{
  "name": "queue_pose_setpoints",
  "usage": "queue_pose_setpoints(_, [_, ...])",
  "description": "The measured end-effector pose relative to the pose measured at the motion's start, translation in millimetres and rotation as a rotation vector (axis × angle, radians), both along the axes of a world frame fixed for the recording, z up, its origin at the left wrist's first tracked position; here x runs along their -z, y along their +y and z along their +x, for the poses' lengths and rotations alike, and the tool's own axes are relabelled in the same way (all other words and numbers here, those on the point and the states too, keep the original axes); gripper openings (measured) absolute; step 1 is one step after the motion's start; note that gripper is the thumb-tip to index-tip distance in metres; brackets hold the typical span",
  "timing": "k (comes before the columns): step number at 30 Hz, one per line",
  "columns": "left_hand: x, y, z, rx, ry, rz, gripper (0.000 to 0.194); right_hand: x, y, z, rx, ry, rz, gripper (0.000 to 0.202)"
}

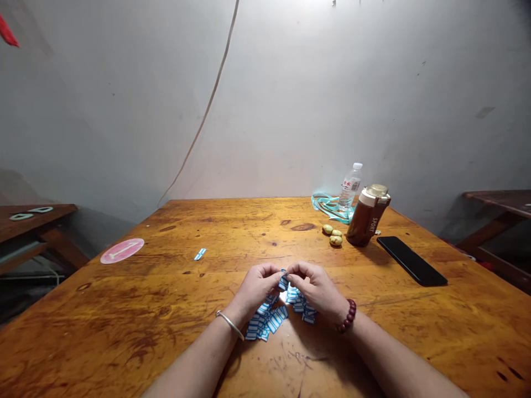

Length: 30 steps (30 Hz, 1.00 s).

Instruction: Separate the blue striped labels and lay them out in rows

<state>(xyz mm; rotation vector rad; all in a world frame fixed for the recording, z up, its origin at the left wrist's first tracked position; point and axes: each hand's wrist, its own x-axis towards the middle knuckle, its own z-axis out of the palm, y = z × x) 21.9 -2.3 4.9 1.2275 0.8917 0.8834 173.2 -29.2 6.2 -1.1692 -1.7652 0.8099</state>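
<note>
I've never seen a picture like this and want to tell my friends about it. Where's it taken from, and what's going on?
There's no robot here, just a person's left hand and right hand. The camera is worn on their head, so you look forward and down, much as they do. Their fingertips meet around a small blue-and-white piece. More pieces lie in loose heaps beneath the hands, and a similar one lies farther away on the wooden table. To the left is a pink round sign. To the right are a black phone, a brown bottle, a clear bottle, turquoise ribbon and some small yellowish lumps.
</note>
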Motion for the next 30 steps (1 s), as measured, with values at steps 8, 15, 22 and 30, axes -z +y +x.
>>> queue_pose_setpoints(8, [3.7,-0.4,-0.2,0.074,-0.032,-0.104,0.028,4.6,2.0,2.0,0.016,-0.068,0.015,0.012])
queue_pose_setpoints(15, [-0.3,-2.3,-1.3,0.137,0.001,-0.115,0.028,5.2,3.3,5.1,-0.009,-0.102,-0.005,0.008])
queue_pose_setpoints(22, [-1.7,-1.5,-2.8,0.154,0.025,-0.087,0.025,12.0,6.9,5.2,0.010,0.022,-0.091,0.014])
queue_pose_setpoints(30, [2.0,-2.3,-1.6,0.141,0.029,-0.029,0.024,7.6,6.3,3.2,0.033,0.105,-0.077,0.014])
